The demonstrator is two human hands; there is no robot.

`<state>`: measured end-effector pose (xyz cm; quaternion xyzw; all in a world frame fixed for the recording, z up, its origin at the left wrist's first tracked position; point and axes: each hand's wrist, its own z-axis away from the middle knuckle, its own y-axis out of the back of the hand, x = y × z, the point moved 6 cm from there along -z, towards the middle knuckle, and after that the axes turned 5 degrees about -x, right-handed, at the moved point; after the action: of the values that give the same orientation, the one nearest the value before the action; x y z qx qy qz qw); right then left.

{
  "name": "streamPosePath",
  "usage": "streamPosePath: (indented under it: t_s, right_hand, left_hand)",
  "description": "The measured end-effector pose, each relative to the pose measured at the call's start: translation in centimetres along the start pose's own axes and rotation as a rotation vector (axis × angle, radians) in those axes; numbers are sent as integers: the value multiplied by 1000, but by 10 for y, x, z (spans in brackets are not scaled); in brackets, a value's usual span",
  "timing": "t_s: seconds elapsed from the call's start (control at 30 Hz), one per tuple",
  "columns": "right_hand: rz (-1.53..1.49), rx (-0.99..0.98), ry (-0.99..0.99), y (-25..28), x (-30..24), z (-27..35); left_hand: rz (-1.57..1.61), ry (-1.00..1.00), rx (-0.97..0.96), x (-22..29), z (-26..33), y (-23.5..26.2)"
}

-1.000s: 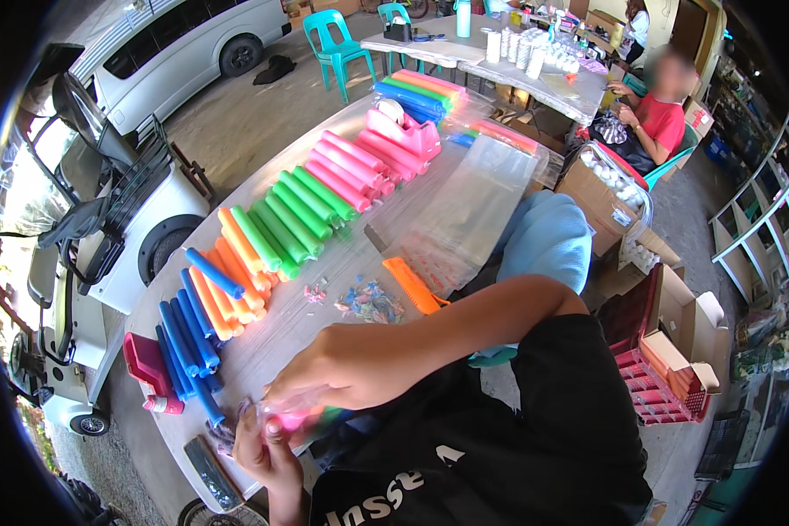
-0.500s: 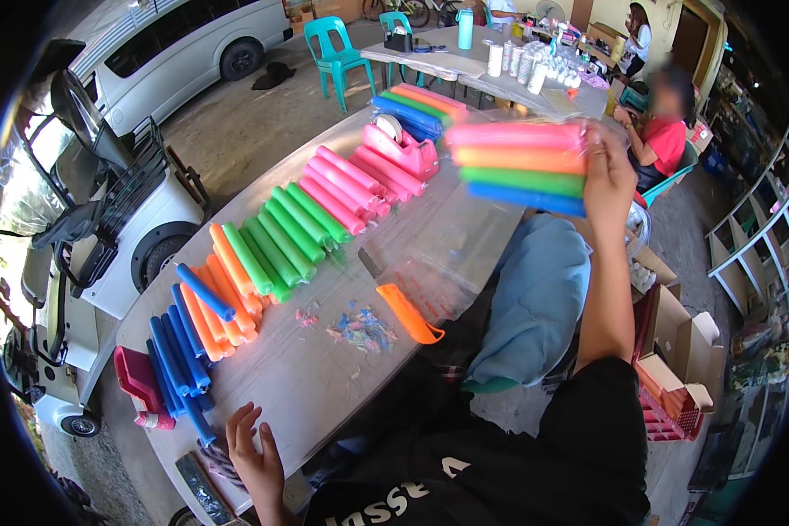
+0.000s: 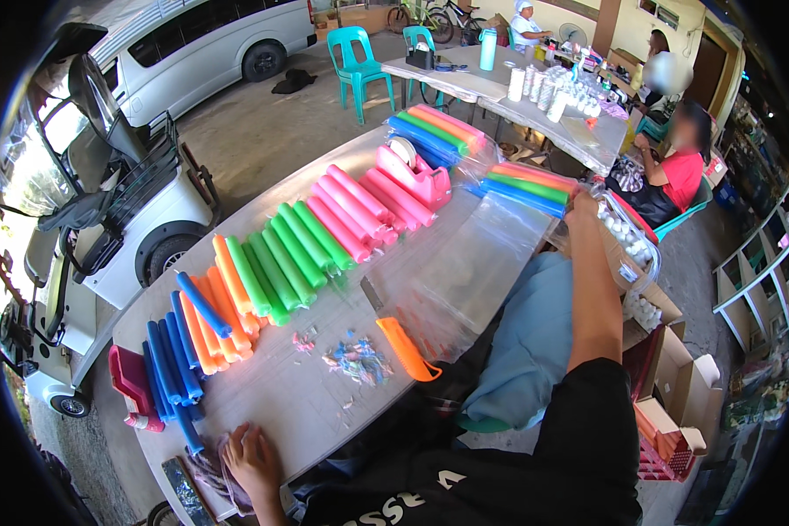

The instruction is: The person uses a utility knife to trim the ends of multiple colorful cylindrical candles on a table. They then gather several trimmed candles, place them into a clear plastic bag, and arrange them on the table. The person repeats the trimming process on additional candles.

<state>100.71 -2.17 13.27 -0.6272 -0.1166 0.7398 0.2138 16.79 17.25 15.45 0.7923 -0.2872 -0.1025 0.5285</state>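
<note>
At the far right end of the table, my right hand [image 3: 580,212] grips the near end of a clear plastic pack of candles [image 3: 528,188] in pink, orange, green and blue. The pack is low at the tabletop, beside another bagged candle set [image 3: 434,131]. My left hand [image 3: 252,463] is at the near left table edge, its fingers curled on a bunched purple-grey cloth [image 3: 209,473]. Loose candles lie in colour groups between: blue ones [image 3: 168,359], orange ones [image 3: 215,320], green ones [image 3: 280,254] and pink ones [image 3: 355,206].
A pink tape dispenser [image 3: 416,180] stands behind clear plastic bags [image 3: 473,263]. An orange-handled knife [image 3: 405,349] lies near coloured wax scraps [image 3: 359,359]. A dark red container [image 3: 134,386] sits at the left edge. Cartons [image 3: 675,377] stand right of me; a seated person [image 3: 675,171] is beyond.
My right hand has lowered the candle pack from the air to the table's far right end. My left hand has come down onto the cloth.
</note>
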Motion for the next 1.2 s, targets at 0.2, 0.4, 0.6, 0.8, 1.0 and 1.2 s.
streamPosePath:
  t_s: [0.2,0.4,0.6,0.8,1.0,1.2]
  right_hand:
    - [-38,-233,-149,-9,33,-34]
    - [473,-113,82,-13,31,-26]
    - [1479,203,535,-20,-16,26]
    - [1295,328,490,-15,-24,35]
    - [1454,456,851,-45,-37,77]
    - [1206,13,1269,-140,-38,216]
  left_hand:
    - [54,19,12,2,-2,0]
    - [94,44,-21,4,-4,-2]
    - [74,30,-15,3,-3,-1]
    - [111,37,23,4,-3,3]
    - [161,56,17,2,-4,7]
    - [161,2,66,-2,-3,11]
